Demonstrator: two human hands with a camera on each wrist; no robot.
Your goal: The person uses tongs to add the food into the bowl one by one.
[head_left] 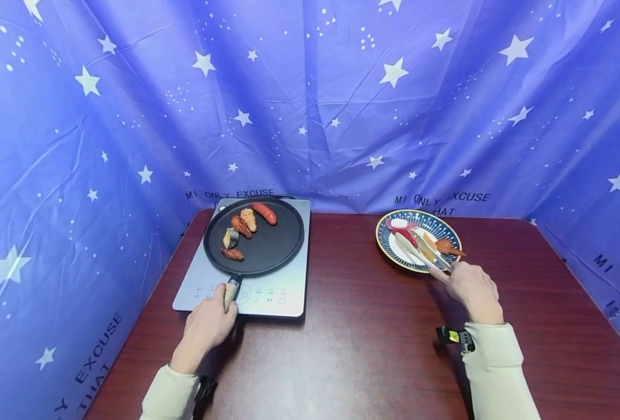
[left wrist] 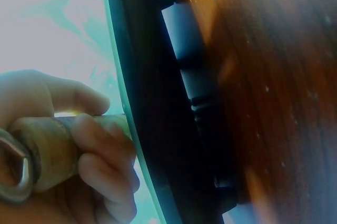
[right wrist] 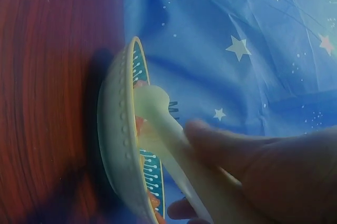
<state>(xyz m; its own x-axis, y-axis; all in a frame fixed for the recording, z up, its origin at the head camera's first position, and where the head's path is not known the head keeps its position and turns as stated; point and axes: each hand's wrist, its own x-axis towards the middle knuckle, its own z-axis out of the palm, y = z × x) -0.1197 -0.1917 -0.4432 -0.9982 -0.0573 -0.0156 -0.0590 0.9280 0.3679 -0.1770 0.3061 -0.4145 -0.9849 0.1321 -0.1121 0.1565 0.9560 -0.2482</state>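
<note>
Your left hand's (head_left: 207,322) fingers are wrapped round the handle (head_left: 229,293), which runs up toward 1 o'clock. Your right hand (head_left: 473,289) has its fingers gripping the tongs (right wrist: 175,133), long axis toward 10, ends down in the plate (right wrist: 116,129); can't tell if they're pinching anything. Plate's on the bench (head_left: 368,350), with an orange piece (head_left: 446,247) poking past its rim around 3-4. Pan's (head_left: 273,254) on the cooktop (head_left: 295,286), sausage (head_left: 265,213) at its 1 o'clock, four other food bits (head_left: 248,220) curving counterclockwise from there to 8.

Tongs (head_left: 417,252) partly hide food (head_left: 446,247) on plate (head_left: 387,249); head view crops 2 sleeves (head_left: 496,370).
</note>
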